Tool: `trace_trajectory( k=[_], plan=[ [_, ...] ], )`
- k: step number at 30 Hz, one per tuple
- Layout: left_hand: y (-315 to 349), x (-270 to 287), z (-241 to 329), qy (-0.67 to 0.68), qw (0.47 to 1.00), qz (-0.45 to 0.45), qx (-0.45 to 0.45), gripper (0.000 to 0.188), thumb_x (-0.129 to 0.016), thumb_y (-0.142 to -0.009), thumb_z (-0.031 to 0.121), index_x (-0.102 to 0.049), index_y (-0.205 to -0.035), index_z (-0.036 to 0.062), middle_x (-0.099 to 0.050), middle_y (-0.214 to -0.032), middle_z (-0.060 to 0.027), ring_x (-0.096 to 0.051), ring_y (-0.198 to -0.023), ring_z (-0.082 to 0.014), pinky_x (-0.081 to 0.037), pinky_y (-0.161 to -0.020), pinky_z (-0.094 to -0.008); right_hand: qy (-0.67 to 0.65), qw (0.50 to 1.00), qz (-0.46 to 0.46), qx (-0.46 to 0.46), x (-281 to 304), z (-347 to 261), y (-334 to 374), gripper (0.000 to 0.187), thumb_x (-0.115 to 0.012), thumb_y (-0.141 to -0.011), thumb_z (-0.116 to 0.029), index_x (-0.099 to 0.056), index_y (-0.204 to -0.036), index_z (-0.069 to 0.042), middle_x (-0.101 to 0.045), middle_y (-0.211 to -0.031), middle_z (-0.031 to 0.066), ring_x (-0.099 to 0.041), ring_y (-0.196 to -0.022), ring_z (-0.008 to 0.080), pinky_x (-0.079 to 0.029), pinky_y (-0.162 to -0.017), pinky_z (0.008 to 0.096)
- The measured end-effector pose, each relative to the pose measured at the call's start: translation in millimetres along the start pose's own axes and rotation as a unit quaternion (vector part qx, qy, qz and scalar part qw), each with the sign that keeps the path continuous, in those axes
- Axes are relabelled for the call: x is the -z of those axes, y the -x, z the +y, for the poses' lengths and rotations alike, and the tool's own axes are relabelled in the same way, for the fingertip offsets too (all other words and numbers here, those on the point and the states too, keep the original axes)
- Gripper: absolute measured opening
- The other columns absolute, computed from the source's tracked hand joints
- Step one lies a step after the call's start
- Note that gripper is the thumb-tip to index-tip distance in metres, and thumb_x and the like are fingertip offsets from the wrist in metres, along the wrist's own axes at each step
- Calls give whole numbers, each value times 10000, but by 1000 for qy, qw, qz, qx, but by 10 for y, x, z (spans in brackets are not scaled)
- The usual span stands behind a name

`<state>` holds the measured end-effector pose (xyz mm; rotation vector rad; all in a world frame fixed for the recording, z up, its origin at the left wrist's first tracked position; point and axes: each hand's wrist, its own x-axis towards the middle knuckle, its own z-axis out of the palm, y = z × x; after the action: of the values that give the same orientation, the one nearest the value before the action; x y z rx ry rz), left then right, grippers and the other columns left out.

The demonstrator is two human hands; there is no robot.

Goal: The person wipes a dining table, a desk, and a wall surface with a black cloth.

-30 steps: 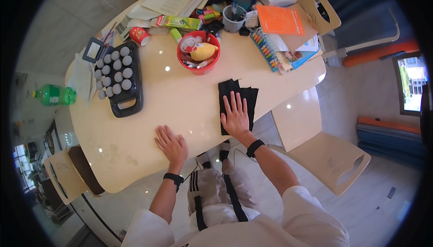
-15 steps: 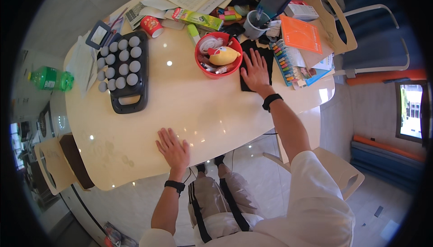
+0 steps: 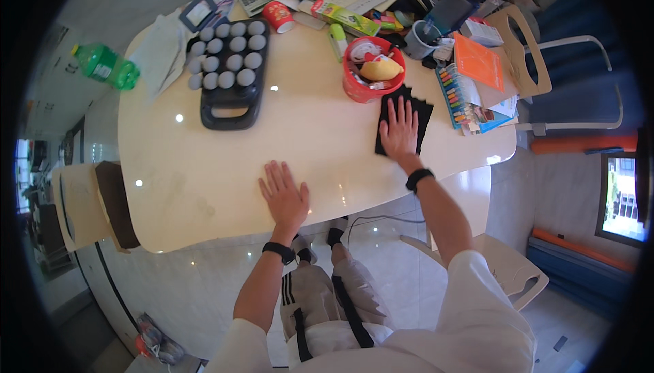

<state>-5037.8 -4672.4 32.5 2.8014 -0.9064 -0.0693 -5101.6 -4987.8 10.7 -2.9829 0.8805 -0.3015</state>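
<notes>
The right hand (image 3: 400,131) lay flat, fingers straight and unclenched, on one black cloth (image 3: 424,113) at the right side of the pale table (image 3: 320,124), just beside one red bucket (image 3: 361,91). The cloth's long axis ran toward the table's far side, its jagged end leaning slightly right. The left hand (image 3: 286,199) rested palm down near the edge, fingers outstretched and loose. One black tray (image 3: 231,99) carried sixteen grey knobs (image 3: 234,61).

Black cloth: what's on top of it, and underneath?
The right hand rests palm-down on the black cloth, which lies on the table; the surface directly beneath is covered.
</notes>
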Motion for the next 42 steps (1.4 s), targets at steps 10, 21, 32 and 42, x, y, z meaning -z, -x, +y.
trace_trajectory(
  k=[10, 21, 32, 42],
  plan=[
    [252, 196, -491, 139, 989, 37, 16, 708, -542, -892, 217, -221, -1442, -93, -194, -1504, -312, -148, -1428, -426, -101, -1153, -548, -126, 977, -109, 135, 380, -2005, 1102, 662, -507, -858, -348, -355, -1458, -113, -247, -1541, 175, -195, -1433, 349, -125, -1156, 524],
    [249, 205, -667, 24, 999, -15, 41, 661, -457, -886, 268, -298, -1402, -113, -245, -1496, -299, -184, -1424, -419, -117, -1146, -567, -68, 987, -26, 140, -257, -2162, -990, 652, -462, -877, -370, -332, -1468, -128, -250, -1545, 152, -216, -1428, 325, -145, -1152, 505],
    [255, 216, -710, 34, 997, -43, 46, 673, -442, -886, 277, -283, -1405, -120, -229, -1496, -309, -158, -1429, -427, -98, -1142, -578, -9, 987, 29, 156, -753, -2063, -2057, 603, -427, -915, -386, -339, -1472, -176, -281, -1542, 115, -244, -1420, 315, -168, -1139, 506],
    [271, 221, -692, 20, 999, -15, 38, 665, -460, -879, 253, -289, -1397, -128, -242, -1490, -311, -183, -1420, -433, -109, -1140, -576, -40, 990, 6, 138, -502, -2416, -1179, 604, -431, -907, -354, -352, -1462, -131, -261, -1547, 139, -212, -1433, 326, -139, -1150, 513]
  ],
)
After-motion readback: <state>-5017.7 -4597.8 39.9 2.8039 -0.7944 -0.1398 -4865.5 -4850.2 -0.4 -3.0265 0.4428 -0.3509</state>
